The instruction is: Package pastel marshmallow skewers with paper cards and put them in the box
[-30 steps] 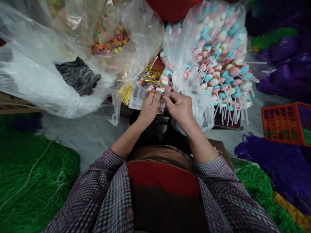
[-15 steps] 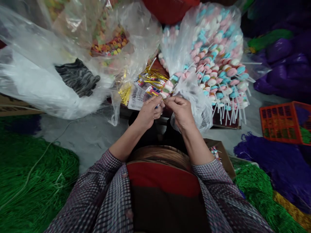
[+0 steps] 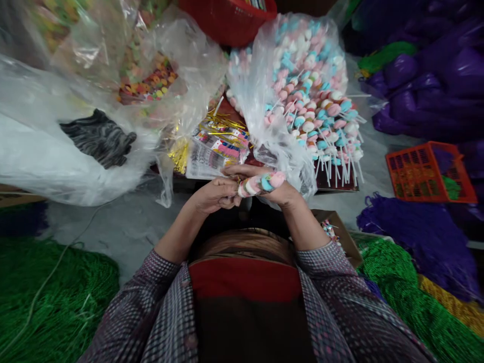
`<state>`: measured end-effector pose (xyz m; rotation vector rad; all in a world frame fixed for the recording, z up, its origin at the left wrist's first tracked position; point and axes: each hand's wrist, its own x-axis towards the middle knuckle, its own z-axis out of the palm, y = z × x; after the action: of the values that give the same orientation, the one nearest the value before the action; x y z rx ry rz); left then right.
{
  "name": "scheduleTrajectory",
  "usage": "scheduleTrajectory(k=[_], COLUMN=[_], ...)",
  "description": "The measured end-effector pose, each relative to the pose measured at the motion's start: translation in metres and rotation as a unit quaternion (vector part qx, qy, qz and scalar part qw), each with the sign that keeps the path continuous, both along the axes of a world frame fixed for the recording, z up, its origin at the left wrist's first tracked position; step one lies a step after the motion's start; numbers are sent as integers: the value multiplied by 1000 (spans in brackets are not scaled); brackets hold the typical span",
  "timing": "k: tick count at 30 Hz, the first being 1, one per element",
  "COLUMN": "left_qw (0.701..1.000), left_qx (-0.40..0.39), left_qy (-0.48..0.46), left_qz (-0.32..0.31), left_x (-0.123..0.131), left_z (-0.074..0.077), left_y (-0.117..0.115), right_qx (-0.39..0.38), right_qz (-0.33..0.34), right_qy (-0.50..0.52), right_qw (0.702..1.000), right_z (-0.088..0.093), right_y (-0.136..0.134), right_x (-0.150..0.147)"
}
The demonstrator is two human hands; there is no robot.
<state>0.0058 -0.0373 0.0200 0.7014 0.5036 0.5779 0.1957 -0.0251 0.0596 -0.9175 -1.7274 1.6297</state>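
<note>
A marshmallow lollipop (image 3: 260,184) of stacked pink, white and blue pieces lies slantwise between my hands, its round end to the right. The fingers of my left hand (image 3: 215,195) are closed in a pinch around its lower left end, where a bit of gold tie shows. My right hand (image 3: 285,194) is behind and under the candy, its fingers reaching left and closed about that same end; the fingertips are partly hidden. Just beyond the hands are printed cards (image 3: 229,149) and loose gold twist ties (image 3: 223,122) on the dark table.
A clear bag (image 3: 255,96) and a heap of marshmallow lollipops (image 3: 325,118) stand at the right. Plastic bags (image 3: 91,75) spread to the left, a dark crumpled cloth (image 3: 100,138) on them. Behind is a red basin (image 3: 230,22); beside the floor netting (image 3: 56,287) sits an orange crate (image 3: 414,174).
Both hands have drawn nearer my body with the lollipop. It now points right across my right hand instead of away from me. The view has shifted slightly.
</note>
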Motion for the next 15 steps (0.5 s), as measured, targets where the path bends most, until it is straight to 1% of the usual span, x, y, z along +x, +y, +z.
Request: scheduleTrajectory(k=[2, 3, 5, 8, 11, 13, 15], left_qw=[1000, 1000, 999, 997, 992, 986, 976], left_qx=[-8, -8, 1, 6, -18, -55, -94], left_qy=[5, 4, -14, -55, -70, -70, -70], left_qz=[8, 14, 28, 58, 101, 142, 185], left_x=[1, 2, 2, 5, 13, 20, 27], left_z=[-2, -2, -2, -2, -1, 3, 7], left_y=[0, 0, 0, 1, 0, -1, -3], right_qx=[28, 36, 37, 62, 123, 164, 208], right_qz=[-9, -33, -101, -187, -263, -317, -347], right_qy=[-21, -23, -10, 19, 4, -26, -55], right_qw=[999, 999, 994, 980, 957, 934, 913], right_z=[-2, -5, -13, -25, -30, -28, -26], right_y=[0, -1, -3, -9, -15, -18, -19], right_x=[2, 2, 0, -8, -16, -21, -23])
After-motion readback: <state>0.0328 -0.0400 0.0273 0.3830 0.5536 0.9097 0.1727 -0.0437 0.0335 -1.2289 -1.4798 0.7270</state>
